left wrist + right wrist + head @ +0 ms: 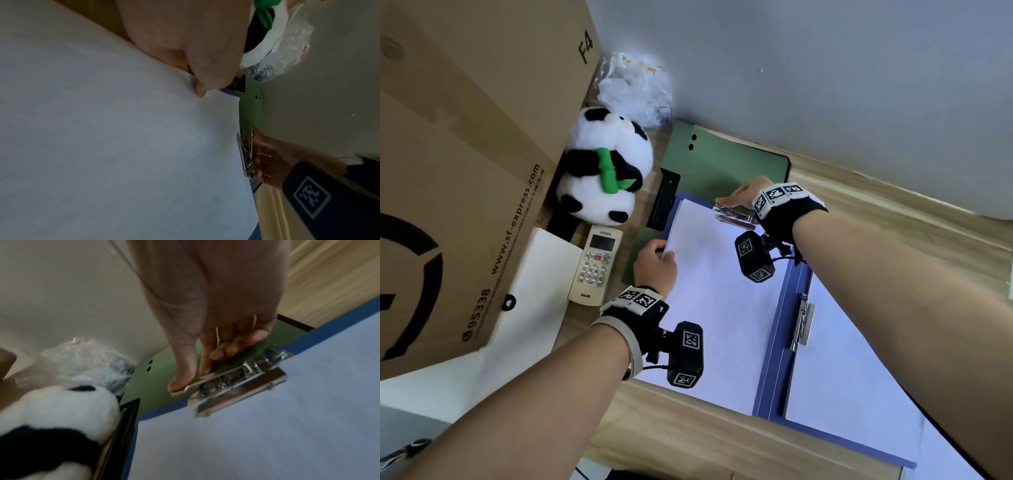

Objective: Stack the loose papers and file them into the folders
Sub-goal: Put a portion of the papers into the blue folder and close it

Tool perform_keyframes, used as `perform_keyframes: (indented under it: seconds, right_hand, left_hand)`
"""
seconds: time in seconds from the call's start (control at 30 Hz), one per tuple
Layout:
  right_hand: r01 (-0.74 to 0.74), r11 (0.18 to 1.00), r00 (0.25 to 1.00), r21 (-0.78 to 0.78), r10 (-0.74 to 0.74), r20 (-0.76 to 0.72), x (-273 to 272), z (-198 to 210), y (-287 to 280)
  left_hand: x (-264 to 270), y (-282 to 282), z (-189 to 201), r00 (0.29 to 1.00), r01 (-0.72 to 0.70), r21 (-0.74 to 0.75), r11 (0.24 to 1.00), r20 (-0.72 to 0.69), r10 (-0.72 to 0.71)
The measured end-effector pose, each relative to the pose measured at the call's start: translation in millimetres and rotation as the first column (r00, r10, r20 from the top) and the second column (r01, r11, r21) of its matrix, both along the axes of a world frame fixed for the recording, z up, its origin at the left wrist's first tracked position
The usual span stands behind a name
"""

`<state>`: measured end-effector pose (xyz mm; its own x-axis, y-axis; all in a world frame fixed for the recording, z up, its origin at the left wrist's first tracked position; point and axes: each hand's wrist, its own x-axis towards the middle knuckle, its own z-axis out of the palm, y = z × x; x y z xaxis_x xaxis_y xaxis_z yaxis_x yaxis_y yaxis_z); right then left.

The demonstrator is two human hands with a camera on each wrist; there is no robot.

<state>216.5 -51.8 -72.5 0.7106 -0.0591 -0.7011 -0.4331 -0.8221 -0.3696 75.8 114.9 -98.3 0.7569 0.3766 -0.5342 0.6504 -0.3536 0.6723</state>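
At centre frame we see the white papers [717,274] lying in the open blue folder [779,329], which overlaps a green folder [726,164] on the table [859,212]. Our left hand [654,265] pinches the stack's left edge, while our right hand [739,195] squeezes the metal clip [734,217] lever between thumb and curled fingers [207,363]. A second clip [803,323] sits on the folder's right half.

At your far left stands a large cardboard box [465,164]. Against it leans a plush panda [606,171], with a white remote control [596,265] just below and a crumpled clear plastic bag [635,89] behind it, all on the wooden desk [681,435].
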Motion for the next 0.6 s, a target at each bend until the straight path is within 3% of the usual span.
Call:
perform_keyframes:
  seconds: [0.13, 0.3, 0.37, 0.47, 0.6]
  right_hand:
    - [0.034, 0.999, 0.999, 0.035, -0.036, 0.036, -5, -7, 5]
    - [-0.053, 0.998, 0.991, -0.041, 0.057, 0.123, -7, -18, 9]
    - [-0.052, 0.999, 0.99, -0.004, 0.052, 0.131, -9, -13, 6]
    - [-0.013, 0.995, 0.989, 0.099, -0.001, 0.147, -9, -6, -5]
    - [0.171, 0.963, 0.942, 0.21, -0.223, 0.252, -32, 2, -42]
  left_hand:
    - [-1, -3, 1, 1.0, -0.008, 0.018, 1.0, 0.019, 0.008]
    - [-1, -3, 3, 1.0, -0.003, 0.017, 1.0, 0.006, 0.003]
    - [-2, -3, 4, 1.0, 0.002, 0.012, 1.0, 0.01, -0.002]
    - [1, -1, 1, 1.0, -0.003, -0.003, 1.0, -0.001, 0.003]
    - [1, 1, 4, 0.999, 0.027, 0.01, 1.0, -0.039, -0.027]
